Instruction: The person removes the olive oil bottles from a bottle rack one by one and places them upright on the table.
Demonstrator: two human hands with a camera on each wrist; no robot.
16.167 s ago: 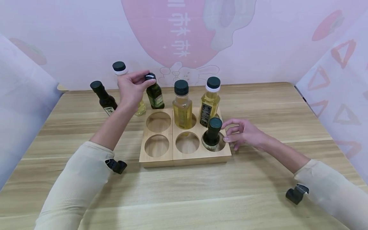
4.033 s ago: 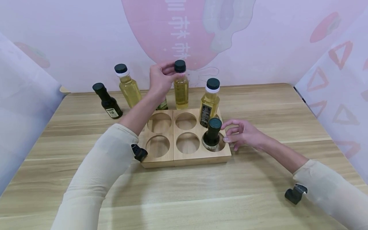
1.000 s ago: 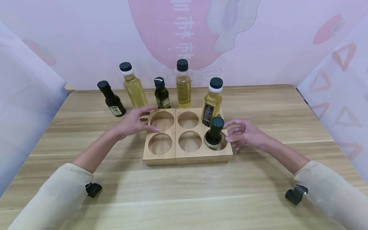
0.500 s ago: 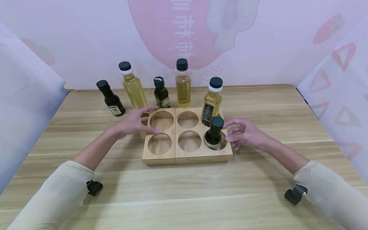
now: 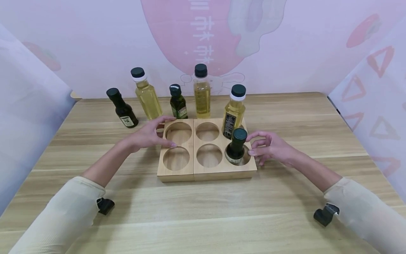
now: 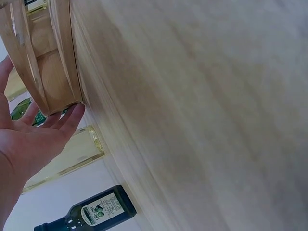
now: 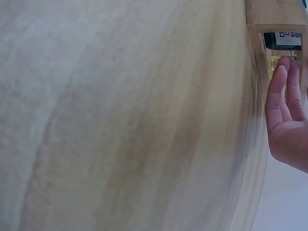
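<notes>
In the middle of the head view, your left hand [image 5: 147, 135] grips the outer side of the left wooden block [image 5: 177, 177]: the thumb rests on top between its two round holes, set well apart from the forefinger at the rear corner, and the left wrist view shows other fingers curled round the block's end. Toward the right of the head view, your right hand [image 5: 272, 147] holds the outer side of the right wooden block [image 5: 222, 174], with fingers bent, thumb and forefinger apart. In the upper right of the right wrist view, fingertips reach into that block's hollow end; how firmly they press, you cannot tell from here.

The two blocks meet along a seam right of the left block's holes, so your grip at both outer ends probably steadies them as one rack. Your arms come in low from either side, which leaves the bottles untouched.

In the right block's right-hand holes sit a yellow oil bottle [image 5: 233, 113] at the back and a dark bottle [image 5: 237, 146] in front; the walls likely keep them from tipping. Behind and left of the rack, across the upper left and upper middle, a slim dark bottle [image 5: 124, 112], a tall white-collared bottle [image 5: 148, 100], a small green bottle [image 5: 178, 106] and a clear oil bottle [image 5: 202, 98] stand on the table [image 5: 203, 218].
</notes>
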